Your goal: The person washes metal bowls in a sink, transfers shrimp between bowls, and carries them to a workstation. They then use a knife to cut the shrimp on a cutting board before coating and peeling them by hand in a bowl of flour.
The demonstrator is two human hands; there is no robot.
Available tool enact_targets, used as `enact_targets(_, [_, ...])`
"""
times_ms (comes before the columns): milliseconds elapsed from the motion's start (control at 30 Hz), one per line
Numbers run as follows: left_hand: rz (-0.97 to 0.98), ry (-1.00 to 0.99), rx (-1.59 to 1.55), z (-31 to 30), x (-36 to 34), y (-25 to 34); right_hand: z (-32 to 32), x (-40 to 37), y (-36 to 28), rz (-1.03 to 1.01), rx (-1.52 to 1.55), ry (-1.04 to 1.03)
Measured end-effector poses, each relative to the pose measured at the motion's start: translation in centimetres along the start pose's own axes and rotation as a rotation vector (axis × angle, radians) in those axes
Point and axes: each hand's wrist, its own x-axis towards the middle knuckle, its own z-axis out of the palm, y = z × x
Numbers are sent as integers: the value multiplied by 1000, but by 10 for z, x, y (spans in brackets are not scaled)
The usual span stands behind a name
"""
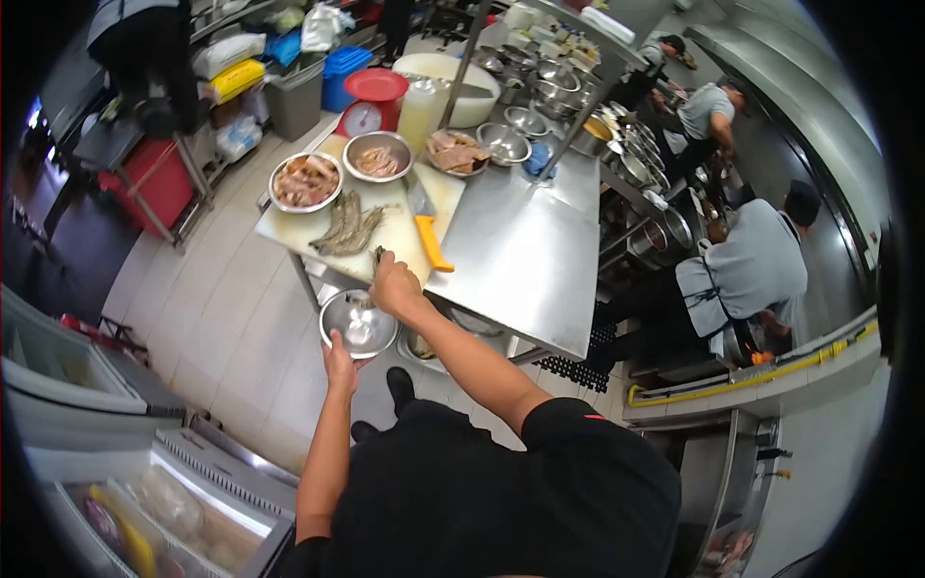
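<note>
Left fingers (336, 343) grip steel bowl (366, 334) at its 7 o'clock — right fingers (389, 265) pinch a small dark piece (379, 255). Grey prawns (349, 231) lie on cutting board (407, 239) — that hand's 11 o'clock; yellow-handled knife (427, 231) at 1.

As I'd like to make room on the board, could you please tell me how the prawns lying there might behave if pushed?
The prawns would likely shift separately rather than as one block, since they lie as distinct bodies side by side. They may slide readily, because the board beneath looks flat and smooth.
</note>
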Motion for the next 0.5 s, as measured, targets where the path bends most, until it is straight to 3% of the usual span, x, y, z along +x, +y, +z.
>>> enact_targets(67, [55, -62, -37, -6, 4, -7, -5, -32, -13, -66, 57, -242])
enact_targets(100, [14, 15, -93, -5, 4, -4, -8, -40, -13, -121, 40, -237])
enact_targets(300, [128, 146, -61, -22, -7, 14, -2, 37, -4, -127, -38, 40])
enact_targets(500, [155, 178, -86, -8, 8, 21, 9, 85, -20, 13, 51, 111])
